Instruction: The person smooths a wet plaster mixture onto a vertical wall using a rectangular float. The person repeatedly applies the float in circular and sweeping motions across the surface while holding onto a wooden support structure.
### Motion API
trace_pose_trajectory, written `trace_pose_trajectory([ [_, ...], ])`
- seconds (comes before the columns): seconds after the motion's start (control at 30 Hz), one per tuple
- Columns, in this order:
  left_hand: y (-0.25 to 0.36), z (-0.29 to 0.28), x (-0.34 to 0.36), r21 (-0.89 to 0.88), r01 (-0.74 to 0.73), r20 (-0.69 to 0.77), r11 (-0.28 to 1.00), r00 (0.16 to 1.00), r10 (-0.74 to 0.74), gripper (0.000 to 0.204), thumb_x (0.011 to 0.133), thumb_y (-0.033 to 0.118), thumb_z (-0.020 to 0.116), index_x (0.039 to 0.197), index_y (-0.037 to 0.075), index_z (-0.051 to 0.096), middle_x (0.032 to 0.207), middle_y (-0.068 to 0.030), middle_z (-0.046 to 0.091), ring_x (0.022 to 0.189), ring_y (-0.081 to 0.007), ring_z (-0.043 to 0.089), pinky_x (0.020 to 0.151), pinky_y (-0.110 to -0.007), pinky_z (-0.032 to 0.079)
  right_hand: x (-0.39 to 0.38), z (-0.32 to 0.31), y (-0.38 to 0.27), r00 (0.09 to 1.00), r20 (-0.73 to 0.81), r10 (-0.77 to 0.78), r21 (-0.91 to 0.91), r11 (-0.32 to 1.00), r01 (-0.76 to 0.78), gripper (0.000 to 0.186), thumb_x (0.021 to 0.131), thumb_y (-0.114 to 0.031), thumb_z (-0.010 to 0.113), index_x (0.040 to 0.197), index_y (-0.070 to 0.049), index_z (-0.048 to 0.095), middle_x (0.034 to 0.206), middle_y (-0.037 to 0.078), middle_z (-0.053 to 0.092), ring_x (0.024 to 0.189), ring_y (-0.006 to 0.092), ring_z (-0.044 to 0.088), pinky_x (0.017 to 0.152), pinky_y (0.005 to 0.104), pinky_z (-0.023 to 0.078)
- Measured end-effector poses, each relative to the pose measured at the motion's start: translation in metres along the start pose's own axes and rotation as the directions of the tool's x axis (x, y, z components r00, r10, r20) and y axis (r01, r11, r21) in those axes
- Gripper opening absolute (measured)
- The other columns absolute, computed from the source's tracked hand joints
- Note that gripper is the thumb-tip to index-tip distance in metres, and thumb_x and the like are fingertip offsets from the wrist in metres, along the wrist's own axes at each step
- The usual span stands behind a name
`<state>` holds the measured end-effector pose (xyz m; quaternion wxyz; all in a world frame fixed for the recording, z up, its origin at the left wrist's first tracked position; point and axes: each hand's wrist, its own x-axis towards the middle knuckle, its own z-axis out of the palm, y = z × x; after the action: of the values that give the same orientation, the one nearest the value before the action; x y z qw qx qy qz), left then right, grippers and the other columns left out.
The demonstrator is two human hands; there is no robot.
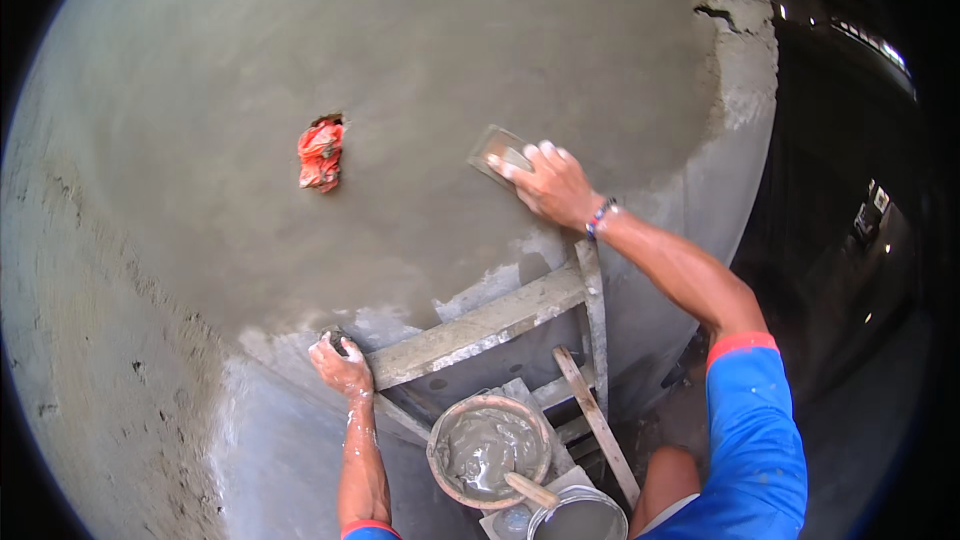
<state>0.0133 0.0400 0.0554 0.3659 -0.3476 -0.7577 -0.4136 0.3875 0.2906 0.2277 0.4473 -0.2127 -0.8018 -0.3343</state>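
My right hand is closed round a flat rectangular plastering float, whose face lies against the wet grey plaster of the wall. At the lower edge of the plaster, my left hand has its fingers curled round a small dark lump; what it is I cannot make out. That hand is beside the left end of a wooden crossbar. Crumpled red plastic fills a hole in the wall, left of the float.
Below the crossbar stands a round tub of wet mortar with a wooden-handled tool in it. Beside it is a bucket with a wire handle. A loose wooden strip leans on the frame. The wall's rough edge is at right.
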Motion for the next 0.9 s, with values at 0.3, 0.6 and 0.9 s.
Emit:
trace_pose_trajectory([
  [0.3, 0.003, 0.0, 0.002, -0.014, -0.036, -0.02, 0.999, 0.999, 0.036, 0.038, 0.078, 0.006, 0.071, 0.114, 0.005, 0.06, 0.107, -0.017, 0.058, 0.105, -0.0385, 0.057, 0.09, -0.048, 0.046, -0.072, -0.017, 0.144, 0.574, -0.215, 0.79, 0.379, 0.609, -0.697, 0.047, 0.093, -0.018, 0.063, 0.14, -0.017, 0.057, 0.132, 0.019, 0.062, 0.119, 0.0357, 0.061, 0.099, 0.0403, 0.049],
  [0.6, -0.017, -0.003, -0.001, 0.026, -0.044, -0.011, 0.999, 0.999, 0.044, 0.039, 0.078, 0.008, 0.072, 0.115, 0.003, 0.06, 0.108, -0.0185, 0.058, 0.105, -0.0398, 0.057, 0.089, -0.049, 0.047, 0.008, -0.014, 0.034, 0.919, -0.172, 0.354, 0.106, 0.934, -0.34, 0.052, 0.09, -0.018, 0.065, 0.14, -0.022, 0.057, 0.099, 0.017, 0.063, 0.091, 0.0354, 0.062, 0.082, 0.0444, 0.052],
  [0.9, 0.008, 0.008, -0.001, -0.008, 0.033, 0.024, 0.999, 0.999, -0.033, 0.039, 0.078, 0.007, 0.073, 0.115, 0.005, 0.061, 0.109, -0.0158, 0.059, 0.107, -0.0379, 0.057, 0.09, -0.048, 0.048, -0.177, 0.031, 0.149, 0.107, -0.033, 0.994, 0.513, 0.109, -0.852, 0.048, 0.094, -0.019, 0.066, 0.141, -0.014, 0.056, 0.136, 0.018, 0.061, 0.123, 0.0319, 0.061, 0.103, 0.0388, 0.047],
])
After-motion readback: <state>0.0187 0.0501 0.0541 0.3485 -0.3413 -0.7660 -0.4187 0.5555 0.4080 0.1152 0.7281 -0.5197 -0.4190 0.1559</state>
